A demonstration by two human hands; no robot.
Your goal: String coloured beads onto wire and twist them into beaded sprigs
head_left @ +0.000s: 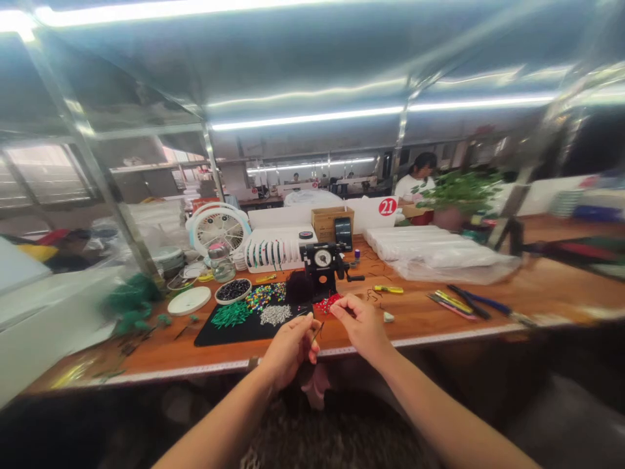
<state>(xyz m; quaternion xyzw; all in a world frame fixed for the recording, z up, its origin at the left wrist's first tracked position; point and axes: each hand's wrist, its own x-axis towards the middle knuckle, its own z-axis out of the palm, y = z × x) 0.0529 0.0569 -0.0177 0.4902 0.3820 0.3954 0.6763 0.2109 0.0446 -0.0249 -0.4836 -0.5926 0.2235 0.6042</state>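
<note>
Over the front of the bench, my left hand [291,345] has its fingers closed on a thin dark strand [319,330] that sticks out past the fingertips. My right hand [364,327] pinches at the edge of a pile of small red pieces [326,303]; whatever is between its fingertips is too small to make out. A black mat [208,335] lies left of my hands, with green pieces [232,314], silver pieces [276,316] and multicoloured beads [263,296] heaped on it. Behind my hands stands a black hand-cranked machine [323,260] with a round dial.
A bowl of dark beads [233,291], a white lid [189,301] and a fan [219,229] stand left. White spools [273,253] line the back. Wrapped white rolls [430,247], a yellow-handled tool [388,289] and pliers [483,303] lie right. A person [415,182] sits beyond.
</note>
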